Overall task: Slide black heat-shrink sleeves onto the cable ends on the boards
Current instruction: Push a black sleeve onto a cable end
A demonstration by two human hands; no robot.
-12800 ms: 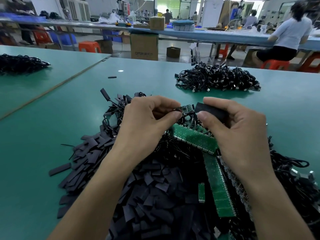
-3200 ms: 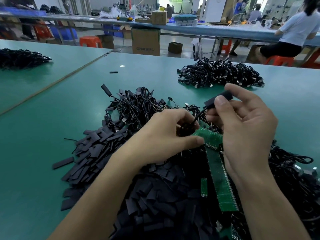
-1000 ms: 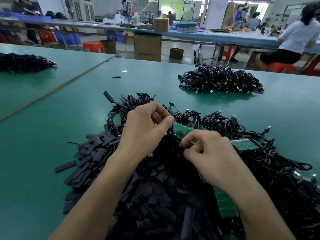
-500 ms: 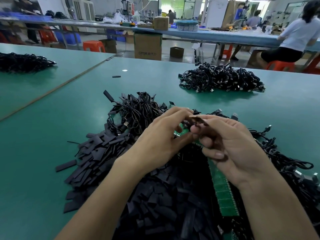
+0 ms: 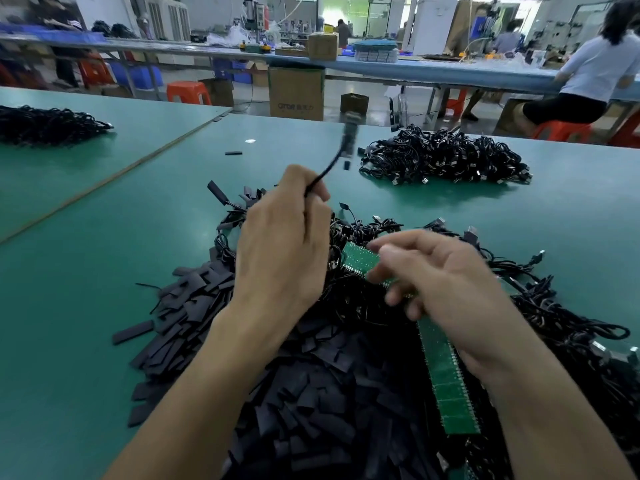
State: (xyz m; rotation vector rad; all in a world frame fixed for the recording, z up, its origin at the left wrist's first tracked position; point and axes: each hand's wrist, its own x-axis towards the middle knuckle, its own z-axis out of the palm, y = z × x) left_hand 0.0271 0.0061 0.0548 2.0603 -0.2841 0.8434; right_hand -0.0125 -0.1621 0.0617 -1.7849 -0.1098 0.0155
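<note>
One thin black cable [image 5: 325,173] is pinched in my left hand [image 5: 284,244], its blurred end raised; my right hand [image 5: 443,282] hovers loosely spread over green circuit-board strips [image 5: 358,258]. Heaped flat black heat-shrink sleeves [image 5: 311,386] on the green counter [image 5: 86,271] suggest plenty remains.

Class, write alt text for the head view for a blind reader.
A left hand grips a black cable whose blurred end points upward; the right hand, fingers loose, is above a green circuit-board strip. Black heat-shrink sleeves are heaped on the green table.
</note>
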